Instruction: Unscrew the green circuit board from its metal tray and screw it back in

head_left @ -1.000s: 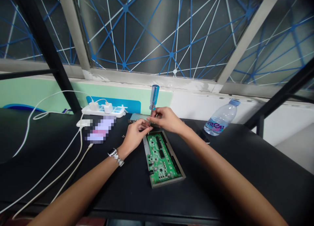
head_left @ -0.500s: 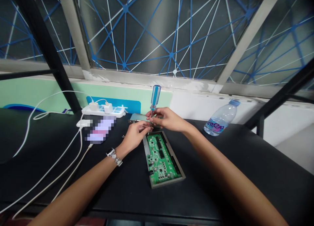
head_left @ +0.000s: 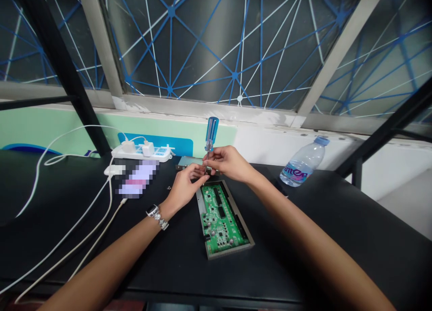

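Note:
A screwdriver (head_left: 211, 133) with a blue, see-through handle stands nearly upright over the far end of a green circuit board (head_left: 219, 218), which sits in a shallow grey metal case (head_left: 248, 234). My right hand (head_left: 229, 162) is closed, fingers pinching the metal shaft below the handle. Lower down, thumb and fingers of my left hand (head_left: 185, 182) close around the shaft near its tip. The fingers hide the tip, so I cannot tell whether a screw is there. Behind both hands lies a flat grey metal part (head_left: 189, 161), partly covered.
A white power strip (head_left: 141, 152) with plugs and cables lies at the back left, beside a blurred-out phone (head_left: 138, 179) on a cable. Tiny metal pieces (head_left: 169, 188) rest left of my left hand. A water bottle (head_left: 305, 162) leans at the back right of the black table (head_left: 162, 266).
The screwdriver's handle has tipped slightly left and turned a little. My right hand has shifted slightly with it, while my left hand and the case stay almost in place.

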A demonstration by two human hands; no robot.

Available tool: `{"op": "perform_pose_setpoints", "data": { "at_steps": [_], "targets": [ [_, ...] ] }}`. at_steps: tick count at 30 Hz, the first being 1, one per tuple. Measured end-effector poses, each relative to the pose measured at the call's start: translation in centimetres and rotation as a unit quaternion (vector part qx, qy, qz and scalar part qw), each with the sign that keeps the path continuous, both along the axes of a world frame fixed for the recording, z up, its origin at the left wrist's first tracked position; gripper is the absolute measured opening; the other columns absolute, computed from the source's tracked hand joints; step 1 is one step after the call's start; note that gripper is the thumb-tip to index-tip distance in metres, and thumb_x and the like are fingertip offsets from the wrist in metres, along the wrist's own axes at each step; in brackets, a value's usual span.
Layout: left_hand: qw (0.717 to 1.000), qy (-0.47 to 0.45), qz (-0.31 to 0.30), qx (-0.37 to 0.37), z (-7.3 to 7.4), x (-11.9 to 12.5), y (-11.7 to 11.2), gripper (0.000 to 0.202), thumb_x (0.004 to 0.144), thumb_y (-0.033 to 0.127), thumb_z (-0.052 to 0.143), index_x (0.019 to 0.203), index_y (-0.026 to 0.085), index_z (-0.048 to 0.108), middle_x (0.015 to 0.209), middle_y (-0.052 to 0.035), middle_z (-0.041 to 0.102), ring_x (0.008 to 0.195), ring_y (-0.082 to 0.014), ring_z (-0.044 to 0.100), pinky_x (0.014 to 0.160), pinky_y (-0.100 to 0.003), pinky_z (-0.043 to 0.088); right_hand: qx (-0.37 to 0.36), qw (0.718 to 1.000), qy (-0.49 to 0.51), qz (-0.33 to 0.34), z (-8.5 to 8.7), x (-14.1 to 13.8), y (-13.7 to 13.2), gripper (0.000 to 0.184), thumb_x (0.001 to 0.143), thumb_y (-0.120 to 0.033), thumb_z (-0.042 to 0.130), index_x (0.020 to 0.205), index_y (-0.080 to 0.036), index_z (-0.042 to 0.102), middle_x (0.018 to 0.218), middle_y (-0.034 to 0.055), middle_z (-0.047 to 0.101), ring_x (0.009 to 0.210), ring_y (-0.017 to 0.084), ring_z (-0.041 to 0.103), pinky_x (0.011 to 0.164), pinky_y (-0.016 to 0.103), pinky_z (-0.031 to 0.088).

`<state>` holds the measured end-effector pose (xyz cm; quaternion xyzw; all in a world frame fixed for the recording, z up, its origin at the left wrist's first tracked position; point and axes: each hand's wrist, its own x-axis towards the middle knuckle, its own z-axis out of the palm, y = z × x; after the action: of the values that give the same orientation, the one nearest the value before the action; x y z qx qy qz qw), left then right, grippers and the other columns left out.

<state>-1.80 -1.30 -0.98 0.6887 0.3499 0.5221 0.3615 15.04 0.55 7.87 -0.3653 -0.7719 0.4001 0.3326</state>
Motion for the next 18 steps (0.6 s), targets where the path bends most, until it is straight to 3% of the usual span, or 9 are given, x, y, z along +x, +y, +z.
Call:
{"op": "perform_pose_setpoints", "data": {
  "at_steps": [12,15,18],
  "targets": [
    [0.999,0.018,0.044,0.01,0.03,-0.01,0.14,0.014,0.083,0.027,0.069,0.087,0.016,0.063,0.086,-0.0044,0.07,0.079,-0.0185,0.069,0.074,-0.029,0.054,0.09,0.991,-0.033,-0.095,-1.02,-0.67,0.26,0.019,0.078,-0.033,0.07,0.073,-0.016,0.062,0.068,0.0029,0.066,0.061,0.014,0.062,0.055,0.026,0.047],
    [0.999,0.012,0.031,0.002,0.18,-0.13,0.17,0.012,0.084,0.025,0.068,0.087,0.014,0.065,0.088,-0.0064,0.072,0.083,-0.02,0.07,0.077,-0.03,0.055,0.083,0.992,-0.031,-0.091,-1.02,-0.62,0.31,0.022,0.077,-0.036,0.071,0.075,-0.016,0.061,0.071,0.0035,0.066,0.062,0.014,0.062,0.055,0.026,0.047],
    [1.0,0.01,0.006,-0.012,0.26,-0.29,0.19,0.014,0.085,0.025,0.066,0.092,0.013,0.068,0.093,-0.0085,0.074,0.087,-0.0213,0.071,0.08,-0.031,0.055,0.032,0.998,-0.013,-0.048,-0.54,-0.43,0.19,0.024,0.079,-0.036,0.071,0.087,-0.015,0.062,0.078,0.0044,0.067,0.062,0.014,0.064,0.051,0.024,0.046]
  ]
}}
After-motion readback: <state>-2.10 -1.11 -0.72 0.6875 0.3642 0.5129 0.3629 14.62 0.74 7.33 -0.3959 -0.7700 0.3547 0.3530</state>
